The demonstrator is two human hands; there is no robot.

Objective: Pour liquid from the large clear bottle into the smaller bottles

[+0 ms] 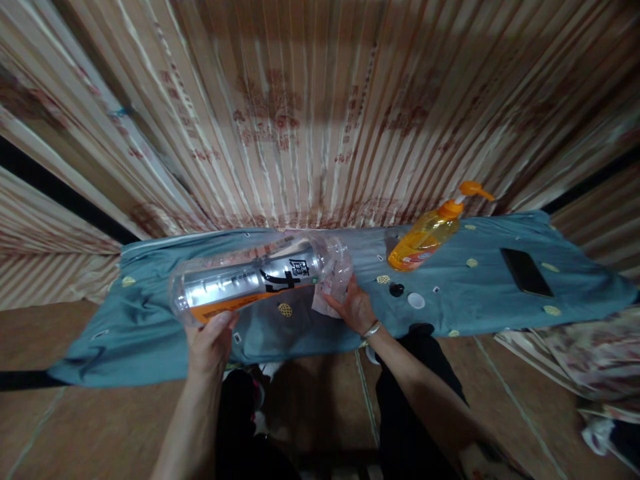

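A large clear plastic bottle (245,275) with a silver and orange label lies sideways in the air over the blue cloth. My left hand (210,340) grips its left end from below, thumb on the label's orange edge. At the right end, my right hand (354,308) has its fingers closed on a pale, thin tissue (324,303), which touches the clear end of the bottle. Part of the tissue and several right fingertips are hidden. A pump bottle (424,239) of yellow-orange liquid stands beyond the right hand, and a black cap (397,290) and a white cap (416,301) lie nearby.
The blue patterned cloth (480,303) covers a narrow table. A black phone (527,272) lies on its right side. Behind rises a striped curtain (310,133). My legs are under the table's near edge, above a tiled floor (115,427).
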